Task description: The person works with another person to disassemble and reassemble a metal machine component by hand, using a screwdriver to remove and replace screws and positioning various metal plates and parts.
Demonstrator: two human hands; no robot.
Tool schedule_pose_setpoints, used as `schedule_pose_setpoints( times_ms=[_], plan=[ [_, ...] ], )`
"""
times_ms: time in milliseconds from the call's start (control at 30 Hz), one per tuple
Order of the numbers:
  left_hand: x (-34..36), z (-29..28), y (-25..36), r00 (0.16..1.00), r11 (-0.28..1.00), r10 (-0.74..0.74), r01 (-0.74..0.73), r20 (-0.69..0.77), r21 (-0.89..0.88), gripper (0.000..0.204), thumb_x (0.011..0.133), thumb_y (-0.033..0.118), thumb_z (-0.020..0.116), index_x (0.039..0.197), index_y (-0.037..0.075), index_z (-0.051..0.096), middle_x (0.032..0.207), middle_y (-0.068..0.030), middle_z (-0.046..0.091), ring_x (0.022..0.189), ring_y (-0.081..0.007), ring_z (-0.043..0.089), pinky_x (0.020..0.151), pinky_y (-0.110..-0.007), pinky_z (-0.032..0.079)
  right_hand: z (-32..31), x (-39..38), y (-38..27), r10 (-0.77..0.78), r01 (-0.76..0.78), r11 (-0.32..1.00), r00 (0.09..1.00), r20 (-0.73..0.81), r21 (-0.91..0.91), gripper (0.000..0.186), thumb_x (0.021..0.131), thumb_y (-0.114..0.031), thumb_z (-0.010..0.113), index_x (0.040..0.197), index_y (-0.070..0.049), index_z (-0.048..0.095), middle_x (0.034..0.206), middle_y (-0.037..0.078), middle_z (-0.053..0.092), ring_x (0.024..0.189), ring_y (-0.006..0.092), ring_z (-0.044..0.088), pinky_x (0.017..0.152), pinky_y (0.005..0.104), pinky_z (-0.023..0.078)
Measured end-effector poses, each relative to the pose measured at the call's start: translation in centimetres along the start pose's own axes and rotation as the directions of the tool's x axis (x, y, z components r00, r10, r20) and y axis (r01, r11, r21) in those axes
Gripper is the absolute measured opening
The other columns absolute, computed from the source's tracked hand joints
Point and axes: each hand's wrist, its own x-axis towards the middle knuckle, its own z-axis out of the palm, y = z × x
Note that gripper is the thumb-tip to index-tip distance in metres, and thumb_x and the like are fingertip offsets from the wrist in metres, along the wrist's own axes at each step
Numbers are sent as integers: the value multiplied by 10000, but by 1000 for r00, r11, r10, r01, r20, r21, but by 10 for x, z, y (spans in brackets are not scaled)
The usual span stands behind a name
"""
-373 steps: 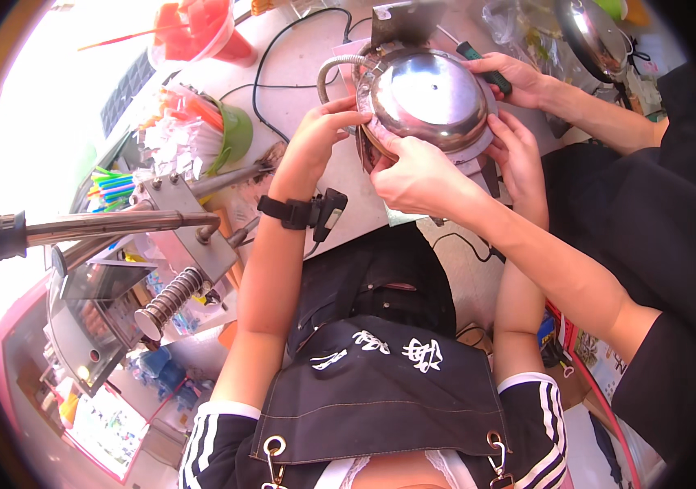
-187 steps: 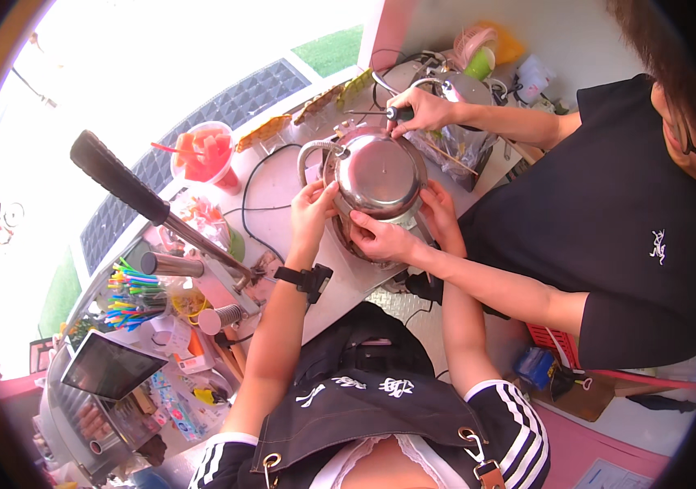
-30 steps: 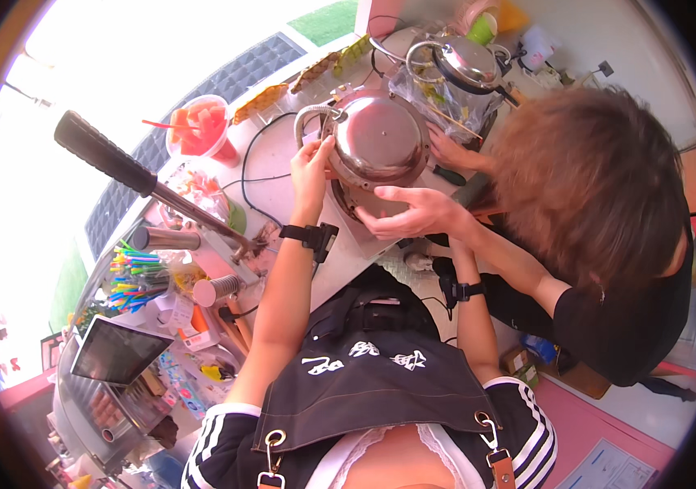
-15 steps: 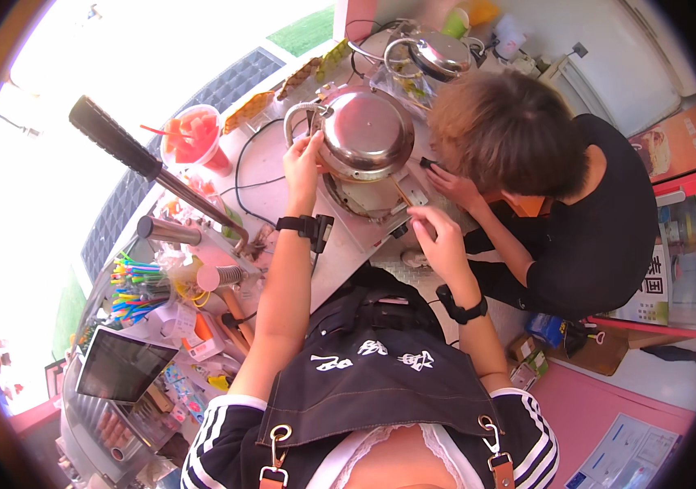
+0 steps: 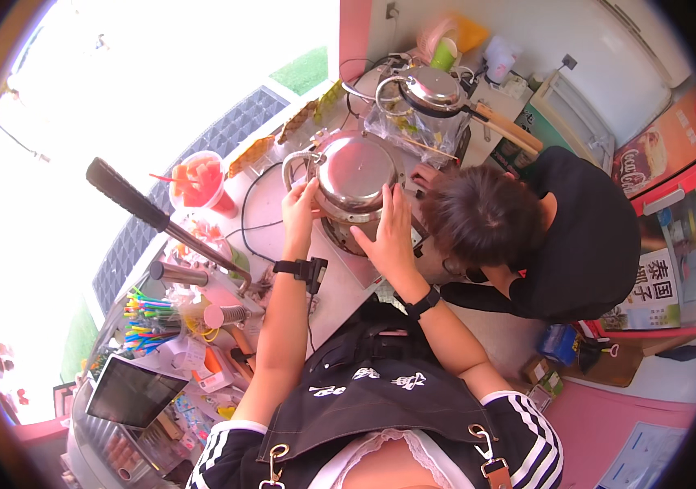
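A round, shiny metal waffle maker with a domed lid (image 5: 353, 167) stands on the counter in front of me. The edge of its base shows below the lid. My left hand (image 5: 298, 210) is at the lid's left side, below the curved metal tube, with fingers and thumb closed at the rim. My right hand (image 5: 391, 232) is spread against the lid's lower right edge, fingers straight and thumb apart. Nothing shows in its grasp. My hands hide part of the rim and base.
A co-worker (image 5: 560, 236) in black leans in on the right, one hand (image 5: 424, 175) by the waffle maker. Behind stands a second waffle maker (image 5: 432, 88) with a wooden handle. At left are a cup of red fruit chunks (image 5: 199, 181), a long lever (image 5: 140, 204) and colourful straws (image 5: 148, 316).
My right hand has moved from the thin stick at the base up to the lid's edge, and its fingers have spread. My left hand stays at the lid. The co-worker has leaned lower.
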Motion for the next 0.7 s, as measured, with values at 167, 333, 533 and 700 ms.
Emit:
schedule_pose_setpoints(
  times_ms=[167,333,533,700],
  plan=[
    [-2,1,1,999,999,-49,49,8,4,304,984,316,608,1078,29,636,904,-38,638,729,-152,673,604,-295,567,5,6,1,9,-12,997,999,-39,-75,1029,784,-433,792,1555,-33,241,1530,325,279,1426,474,292,1188,600,197],
    [-3,14,1,988,990,-136,137,-69,15,529,894,420,700,1217,44,514,988,-76,603,775,-164,654,623,-292,565,4,5,0,3,-6,989,1000,-23,-144,1048,761,-445,805,1560,-59,247,1523,319,296,1423,459,307,1180,620,177],
    [-3,33,15,996,997,-74,73,-56,-26,665,779,257,849,1265,19,461,1040,-83,605,824,-170,658,626,-273,564,7,8,-1,25,-30,985,999,-33,-169,1079,729,-438,826,1563,-73,248,1519,303,305,1420,445,302,1164,647,162],
    [-1,32,9,996,994,-84,82,-31,-74,609,779,238,848,1211,22,479,993,-68,610,794,-149,650,618,-261,555,7,5,0,39,-41,989,999,-15,-144,1073,751,-373,815,1584,-80,206,1552,299,263,1445,447,271,1166,650,154]
  ],
)
